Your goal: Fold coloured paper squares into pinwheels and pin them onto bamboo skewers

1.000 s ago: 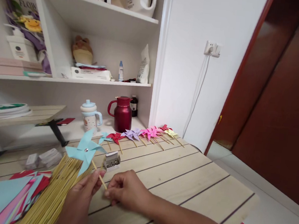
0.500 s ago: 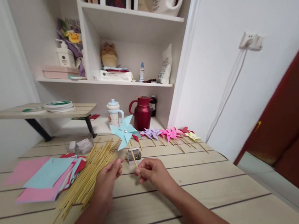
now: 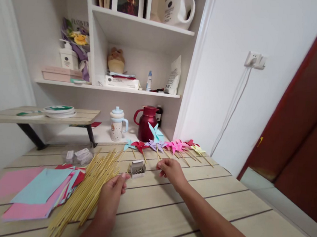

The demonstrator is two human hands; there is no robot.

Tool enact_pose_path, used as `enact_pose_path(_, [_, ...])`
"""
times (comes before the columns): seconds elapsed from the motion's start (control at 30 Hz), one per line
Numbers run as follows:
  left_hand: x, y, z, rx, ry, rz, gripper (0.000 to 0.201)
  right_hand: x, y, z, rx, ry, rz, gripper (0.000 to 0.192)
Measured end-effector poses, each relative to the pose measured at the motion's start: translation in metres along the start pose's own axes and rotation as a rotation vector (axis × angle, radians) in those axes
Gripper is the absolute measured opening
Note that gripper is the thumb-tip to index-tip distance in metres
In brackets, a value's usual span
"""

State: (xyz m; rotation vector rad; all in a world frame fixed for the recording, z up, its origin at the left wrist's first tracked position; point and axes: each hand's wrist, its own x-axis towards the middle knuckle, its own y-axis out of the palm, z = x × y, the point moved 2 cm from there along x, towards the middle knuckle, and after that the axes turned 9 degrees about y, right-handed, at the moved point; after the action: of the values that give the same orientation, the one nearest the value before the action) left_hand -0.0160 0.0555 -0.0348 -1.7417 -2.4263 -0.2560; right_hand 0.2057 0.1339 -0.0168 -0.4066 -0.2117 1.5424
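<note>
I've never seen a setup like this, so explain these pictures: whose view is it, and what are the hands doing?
There's no machine here, just a person's two bare hands. Every picture comes from one camera worn on that person's head, looking forward and down. The right hand holds a blue pinwheel by its stick. The left hand, close to a pile of sticks, seems to hold nothing. Also on the table are colored paper, an open box of shiny bits and more pinwheels.

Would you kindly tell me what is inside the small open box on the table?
The small open box holds tiny shiny metallic pieces. Whatever lies beneath the top ones, and the box's floor, is hidden.
</note>
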Motion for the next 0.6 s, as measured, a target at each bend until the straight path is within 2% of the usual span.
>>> enact_pose_path(0.27, [0.008, 0.003, 0.008, 0.15, 0.055, 0.105, 0.055, 0.045, 0.009, 0.006, -0.302, 0.14, -0.033, 0.033])
enact_pose_path(0.6, [0.014, 0.006, 0.018, 0.304, 0.165, 0.24, 0.039, 0.059, 0.017, 0.009, -0.552, 0.191, -0.134, 0.031])
